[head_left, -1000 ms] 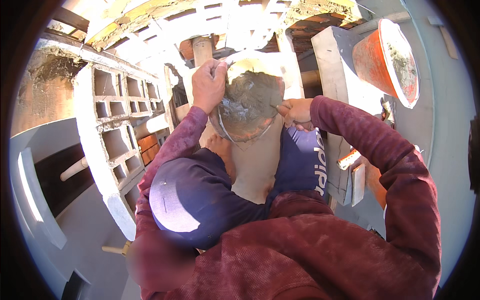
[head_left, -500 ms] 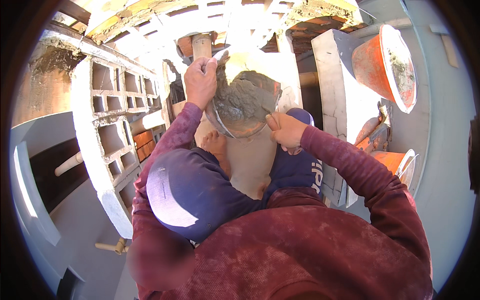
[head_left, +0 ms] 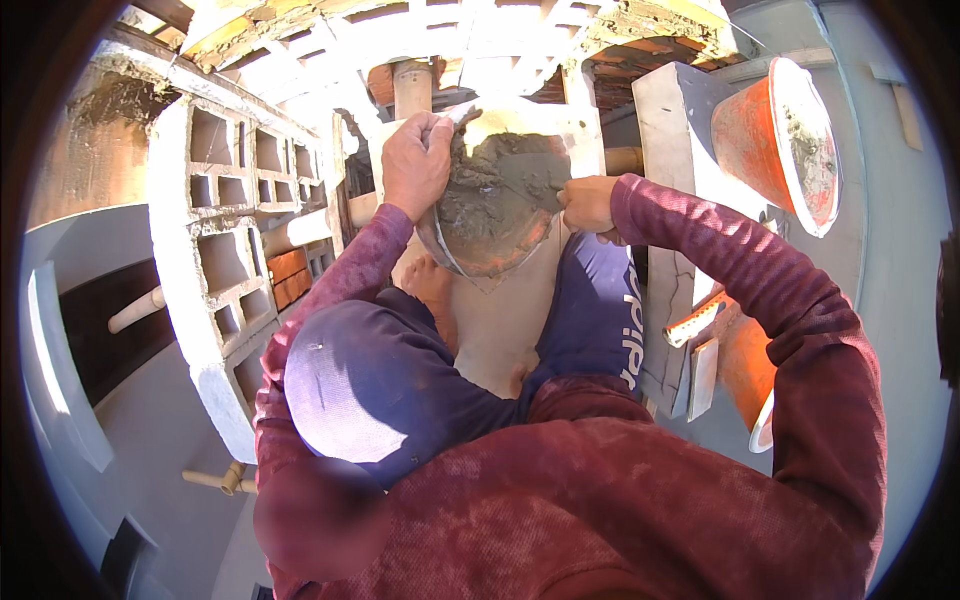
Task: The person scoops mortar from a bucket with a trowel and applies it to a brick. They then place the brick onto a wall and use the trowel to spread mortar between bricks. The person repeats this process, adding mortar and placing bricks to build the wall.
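Note:
In the head view, a shallow, orange-smeared pan (head_left: 490, 262) of wet grey mortar (head_left: 505, 190) is over a pale board (head_left: 490, 335) in front of me, between my knees. At its upper left, my left hand (head_left: 418, 165) is closed on a small pale, mortar-smeared piece that I cannot identify. My right hand (head_left: 592, 207) is closed at the pan's right edge; its fingers hide what it grips. My bare foot (head_left: 430, 295) is just below the pan.
Hollow blocks (head_left: 220, 257) line the left, beside pipes (head_left: 140, 308). A white ledge (head_left: 665, 130) at right carries an orange mortar bucket (head_left: 740, 135); another orange bucket (head_left: 742, 365) is lower down. Rough brickwork (head_left: 640, 55) spans the top.
My right hand first moved down along the pan's edge, then back up, ending slightly higher and further right. My left hand shifted a little, staying closed. The mortar's surface looks different.

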